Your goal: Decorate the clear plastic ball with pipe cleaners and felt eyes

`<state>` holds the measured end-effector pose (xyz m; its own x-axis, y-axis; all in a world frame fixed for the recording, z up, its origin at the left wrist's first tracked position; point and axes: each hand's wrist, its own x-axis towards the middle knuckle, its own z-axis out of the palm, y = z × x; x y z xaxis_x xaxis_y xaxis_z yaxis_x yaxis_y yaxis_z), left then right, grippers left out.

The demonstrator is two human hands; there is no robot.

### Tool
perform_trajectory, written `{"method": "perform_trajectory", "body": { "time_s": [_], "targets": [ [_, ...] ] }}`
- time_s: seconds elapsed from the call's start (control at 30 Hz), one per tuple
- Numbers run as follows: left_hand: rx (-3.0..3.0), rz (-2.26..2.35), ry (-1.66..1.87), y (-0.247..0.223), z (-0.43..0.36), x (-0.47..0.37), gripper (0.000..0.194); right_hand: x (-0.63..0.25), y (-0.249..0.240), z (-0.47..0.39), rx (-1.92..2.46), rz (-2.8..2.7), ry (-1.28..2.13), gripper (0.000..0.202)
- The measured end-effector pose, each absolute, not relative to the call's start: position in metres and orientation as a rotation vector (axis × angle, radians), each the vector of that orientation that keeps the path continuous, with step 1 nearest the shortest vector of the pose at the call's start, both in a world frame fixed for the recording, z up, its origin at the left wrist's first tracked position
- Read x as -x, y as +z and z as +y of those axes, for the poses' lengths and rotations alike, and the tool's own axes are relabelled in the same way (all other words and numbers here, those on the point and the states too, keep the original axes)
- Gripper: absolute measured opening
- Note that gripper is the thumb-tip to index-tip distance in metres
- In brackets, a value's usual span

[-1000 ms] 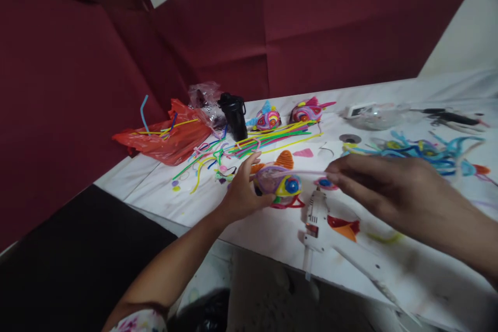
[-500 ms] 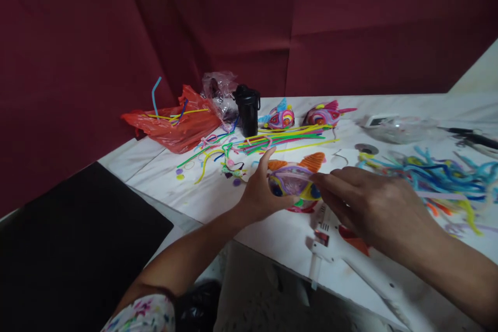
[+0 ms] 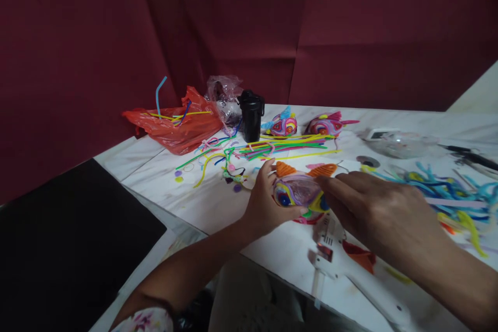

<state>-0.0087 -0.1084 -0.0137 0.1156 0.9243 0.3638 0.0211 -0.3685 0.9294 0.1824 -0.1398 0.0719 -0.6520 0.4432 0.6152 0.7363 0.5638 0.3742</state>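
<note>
A colourful figure made of coiled pipe cleaners has orange ear-like pieces, blue-and-yellow eyes and a clear shell-like middle. My left hand is closed around its left side, thumb along the lower front. At the figure's right edge my right hand pinches a lilac pipe cleaner, whose long end sticks out beyond the hand to the right. The right fingertips cover the place where it meets the figure. Just below lies a white glue gun, nozzle toward the figure's underside.
Two pipe-cleaner fish stand at the back beside a black bottle. Loose pipe cleaners lie before them. A red plastic bag is at left; blue pipe cleaners, pliers and a tape roll are at right.
The view has shifted slightly. The figure is tilted a little, so its left eye shows more. Both hands keep their holds, and the lilac strand at its front shows less.
</note>
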Motion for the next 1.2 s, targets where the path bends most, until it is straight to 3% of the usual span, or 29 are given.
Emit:
{"method": "perform_trajectory", "body": {
  "time_s": [0.53, 0.73, 0.93, 1.2],
  "targets": [
    [-1.589, 0.981, 1.443, -0.027, -0.107, 0.009, 0.077, -0.181, 0.072, -0.140, 0.929, -2.400, -0.799, 0.032],
    [-1.817, 1.082, 1.428, -0.026, -0.108, 0.016, 0.080, -0.178, 0.074, -0.141, 0.929, -2.416, -0.779, 0.032],
    [-1.926, 1.166, 1.396, -0.018, -0.111, 0.018, 0.064, -0.177, 0.075, -0.144, 0.967, -2.426, -0.744, 0.030],
    [-2.005, 1.193, 1.386, -0.017, -0.110, 0.019, 0.058, -0.180, 0.066, -0.148, 1.033, -2.471, -0.668, 0.029]
  ]
}}
